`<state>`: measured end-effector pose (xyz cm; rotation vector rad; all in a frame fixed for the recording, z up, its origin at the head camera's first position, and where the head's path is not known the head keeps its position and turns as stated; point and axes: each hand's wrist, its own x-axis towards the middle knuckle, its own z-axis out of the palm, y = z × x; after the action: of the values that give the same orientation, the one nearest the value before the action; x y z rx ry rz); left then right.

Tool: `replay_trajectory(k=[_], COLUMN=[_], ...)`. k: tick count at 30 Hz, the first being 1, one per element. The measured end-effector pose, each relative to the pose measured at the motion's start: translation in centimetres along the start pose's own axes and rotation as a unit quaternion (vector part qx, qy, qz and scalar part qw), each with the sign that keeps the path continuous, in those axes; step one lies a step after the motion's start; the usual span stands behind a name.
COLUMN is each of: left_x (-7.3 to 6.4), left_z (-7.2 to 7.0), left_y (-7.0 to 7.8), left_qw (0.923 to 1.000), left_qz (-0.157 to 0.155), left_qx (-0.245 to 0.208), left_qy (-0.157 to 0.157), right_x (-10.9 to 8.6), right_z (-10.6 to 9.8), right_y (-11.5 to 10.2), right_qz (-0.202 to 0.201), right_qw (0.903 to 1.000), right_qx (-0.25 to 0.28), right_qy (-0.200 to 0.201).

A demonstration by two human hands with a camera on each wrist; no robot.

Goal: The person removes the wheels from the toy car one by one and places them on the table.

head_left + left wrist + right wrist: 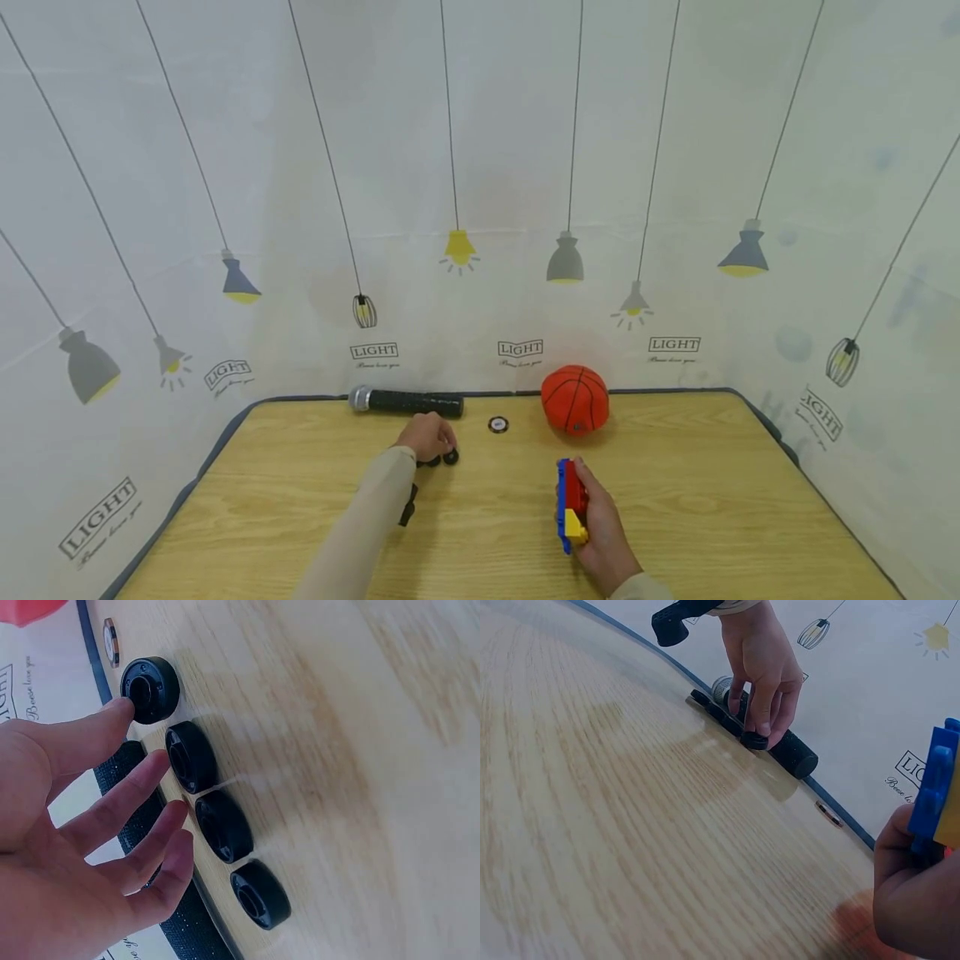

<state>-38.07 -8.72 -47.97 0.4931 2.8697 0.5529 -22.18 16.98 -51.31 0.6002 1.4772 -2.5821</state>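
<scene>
My left hand is at the near end of a row of small black wheels, its thumb and a partly hidden finger pinching the end wheel. The hand's other fingers spread beside the row without gripping it. In my right hand is a toy of blue, red and yellow building blocks, gripped with the thumb along its side. The right wrist view shows the toy's blue part at the right edge.
Behind the wheels a microphone lies along the table's back edge. A round chip and a red toy basketball sit to its right. The wooden table meets a lamp-printed curtain.
</scene>
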Motion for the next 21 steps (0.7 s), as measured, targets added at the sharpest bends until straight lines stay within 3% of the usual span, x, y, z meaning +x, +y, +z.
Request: replay_trajectory(k=[10, 21], left_x=[0.16, -0.33], left_z=[0.18, -0.14], left_y=[-0.28, -0.44], left_qw=[0.9997, 0.9995], left_qz=[0.002, -0.006], left_qx=[0.016, -0.014], left_qy=[0.018, 0.026], right_x=[0.06, 0.03], right_z=[-0.04, -0.14], right_y=[-0.03, -0.14], right_qz=[-0.003, 0.005], right_qw=[1.0, 0.9999], right_qx=[-0.004, -0.004], right_qy=[0.0, 0.008])
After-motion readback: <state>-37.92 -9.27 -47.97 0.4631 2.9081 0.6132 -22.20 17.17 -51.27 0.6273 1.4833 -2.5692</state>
